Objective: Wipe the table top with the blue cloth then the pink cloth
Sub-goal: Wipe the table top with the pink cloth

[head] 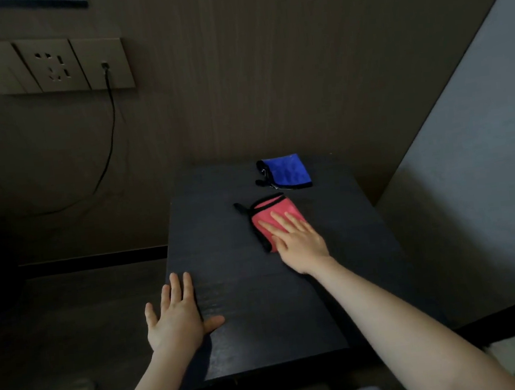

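The right hand (299,242) lies flat on the folded pink cloth with black edging (271,217), fingers (279,221) straight and spread, pressing down rather than gripping. The cloth sits mid-way across the dark wood-grain counter (222,236). The left hand (175,319) is open too, palm down at the counter's near left edge with the thumb out across the top, holding nothing. The folded blue cloth with black trim (288,172) rests apart at the far edge, close to the brown wall (269,82), untouched by either hand. Both cloths look soft, light and limp, likely to bunch if pinched. A flat palm over the middle looks the best hold, dragging it along the smooth top. It looks like the pink stage now.
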